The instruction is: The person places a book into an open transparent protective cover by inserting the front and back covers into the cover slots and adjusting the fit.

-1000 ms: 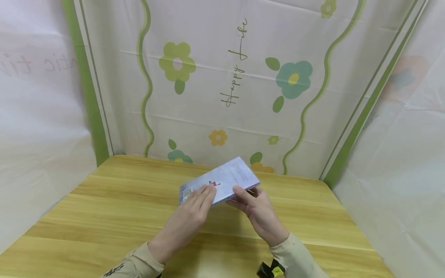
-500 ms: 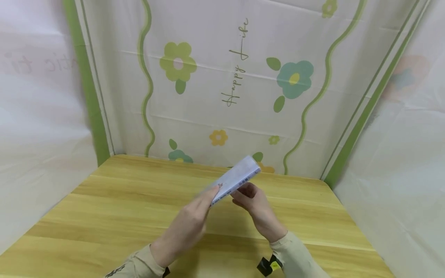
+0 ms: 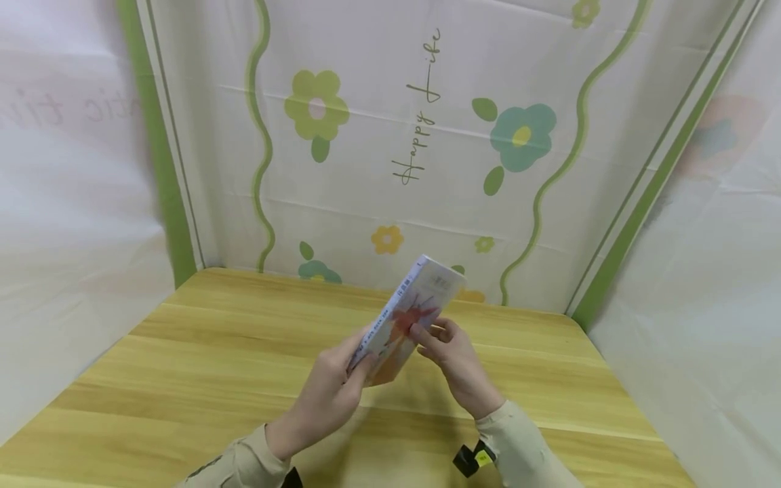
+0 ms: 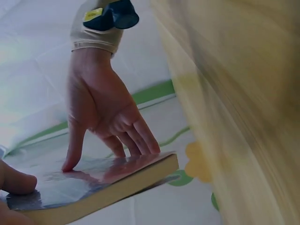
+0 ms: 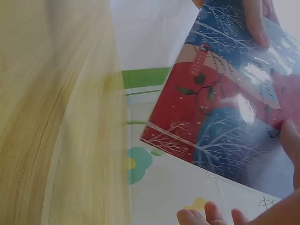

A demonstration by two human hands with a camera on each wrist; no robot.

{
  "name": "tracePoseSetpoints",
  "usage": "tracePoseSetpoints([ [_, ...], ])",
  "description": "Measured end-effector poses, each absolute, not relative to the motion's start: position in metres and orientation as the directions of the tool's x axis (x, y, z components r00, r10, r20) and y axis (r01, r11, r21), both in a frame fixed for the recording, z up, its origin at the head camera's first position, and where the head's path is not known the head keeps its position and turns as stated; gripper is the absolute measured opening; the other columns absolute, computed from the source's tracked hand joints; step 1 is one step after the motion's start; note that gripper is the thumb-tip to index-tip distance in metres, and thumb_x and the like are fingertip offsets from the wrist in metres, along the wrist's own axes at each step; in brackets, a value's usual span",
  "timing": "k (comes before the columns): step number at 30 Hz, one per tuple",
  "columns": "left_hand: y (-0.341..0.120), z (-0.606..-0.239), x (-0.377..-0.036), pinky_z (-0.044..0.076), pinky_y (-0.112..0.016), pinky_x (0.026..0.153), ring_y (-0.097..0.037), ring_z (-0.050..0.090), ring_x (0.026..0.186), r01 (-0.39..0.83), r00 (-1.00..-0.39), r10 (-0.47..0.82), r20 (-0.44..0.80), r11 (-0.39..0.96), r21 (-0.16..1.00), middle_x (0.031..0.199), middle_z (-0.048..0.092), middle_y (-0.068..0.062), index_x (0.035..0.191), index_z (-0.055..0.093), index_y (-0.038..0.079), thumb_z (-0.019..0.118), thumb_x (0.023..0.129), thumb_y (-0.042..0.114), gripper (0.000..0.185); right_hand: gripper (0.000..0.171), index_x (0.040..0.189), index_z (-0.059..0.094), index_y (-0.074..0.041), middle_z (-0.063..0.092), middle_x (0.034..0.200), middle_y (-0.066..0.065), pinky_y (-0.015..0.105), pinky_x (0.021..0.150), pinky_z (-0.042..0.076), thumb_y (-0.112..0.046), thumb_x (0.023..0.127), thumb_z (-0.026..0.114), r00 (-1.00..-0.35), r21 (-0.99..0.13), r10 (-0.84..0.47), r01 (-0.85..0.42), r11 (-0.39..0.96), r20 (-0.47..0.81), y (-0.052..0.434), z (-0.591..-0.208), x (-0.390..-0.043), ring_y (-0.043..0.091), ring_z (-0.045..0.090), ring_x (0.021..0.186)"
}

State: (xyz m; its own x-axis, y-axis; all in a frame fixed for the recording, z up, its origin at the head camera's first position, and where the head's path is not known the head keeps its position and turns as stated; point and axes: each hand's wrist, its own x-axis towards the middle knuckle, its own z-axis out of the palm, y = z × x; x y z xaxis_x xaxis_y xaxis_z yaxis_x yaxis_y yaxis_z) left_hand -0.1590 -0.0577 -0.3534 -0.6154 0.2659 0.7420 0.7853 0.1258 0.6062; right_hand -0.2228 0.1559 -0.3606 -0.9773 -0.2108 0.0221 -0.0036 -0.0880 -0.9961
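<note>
A thick paperback book (image 3: 399, 332) with a glossy cover is held tilted above the table. Its pale spine with printed characters faces left, and a red and blue picture fills the front. My left hand (image 3: 326, 390) grips the lower left, thumb on the cover and fingers hidden behind. At the other side is my right hand (image 3: 457, 369), its thumb touching the cover. The left wrist view shows the book's page edges (image 4: 122, 190) and my right hand (image 4: 105, 103) with loosely extended fingers. In the right wrist view the cover (image 5: 225, 122) shows white branches and reflections.
Beneath lies a wooden table (image 3: 183, 379). A white curtain (image 3: 360, 135) with printed flowers and lettering hangs behind it, with pale side curtains (image 3: 79, 224) at left and right. A black device (image 3: 468, 461) with a yellow label sits at my right wrist.
My left hand has turned the book over, from the pale back cover to the picture front, spine now at left. My right hand let go of the edge and its thumb now touches the front.
</note>
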Motion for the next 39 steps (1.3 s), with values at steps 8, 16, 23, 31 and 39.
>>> tracePoseSetpoints([
  [8,-0.062,-0.352,-0.158,0.057,-0.038,0.079,-0.025,0.064,0.107,0.642,-0.751,0.217,0.624,0.018,0.767,0.125,0.063,-0.013,0.142,0.05,0.008,0.054,0.1,0.002,0.042,0.048,0.136,0.051,-0.008,0.059,0.129,0.012,0.05,0.109,0.033,-0.03,0.096,0.066,-0.962,-0.992,-0.272,0.004,-0.127,0.031,0.156,-0.353,-0.216,0.025,0.054,0.121],
  [16,-0.064,-0.35,-0.157,0.058,-0.037,0.078,-0.024,0.065,0.104,0.59,-0.788,0.215,0.578,-0.005,0.807,0.122,0.064,-0.012,0.143,0.048,0.01,0.055,0.101,0.007,0.042,0.049,0.132,0.054,-0.002,0.062,0.123,0.013,0.04,0.095,0.046,-0.035,0.098,0.063,-0.958,-0.994,-0.288,0.025,-0.103,0.006,0.155,-0.342,-0.209,0.027,0.059,0.111],
  [23,-0.069,-0.348,-0.158,0.059,-0.039,0.072,-0.026,0.068,0.094,0.415,-0.897,0.141,0.419,-0.058,0.908,0.113,0.066,-0.014,0.135,0.054,0.009,0.055,0.102,0.011,0.034,0.046,0.131,0.05,0.007,0.066,0.114,0.016,0.038,0.089,0.052,-0.022,0.097,0.064,-0.953,-0.994,-0.301,0.005,-0.109,0.028,0.156,-0.337,-0.208,0.024,0.065,0.101],
  [31,-0.071,-0.347,-0.166,0.059,-0.041,0.068,-0.031,0.068,0.085,0.27,-0.953,0.11,0.283,-0.122,0.955,0.103,0.066,-0.02,0.132,0.054,0.003,0.056,0.1,0.007,0.032,0.036,0.121,0.061,0.007,0.067,0.102,0.016,0.037,0.08,0.055,-0.011,0.091,0.071,-0.977,-0.997,-0.208,-0.027,-0.073,0.042,0.16,-0.339,-0.212,0.023,0.066,0.087],
  [39,-0.07,-0.346,-0.17,0.059,-0.039,0.067,-0.031,0.066,0.084,0.222,-0.966,0.106,0.237,-0.134,0.966,0.103,0.065,-0.019,0.133,0.055,0.003,0.056,0.1,0.008,0.033,0.033,0.115,0.066,0.007,0.068,0.1,0.017,0.036,0.075,0.056,-0.01,0.087,0.075,-0.984,-0.996,-0.173,-0.029,-0.079,0.043,0.163,-0.338,-0.213,0.024,0.066,0.084],
])
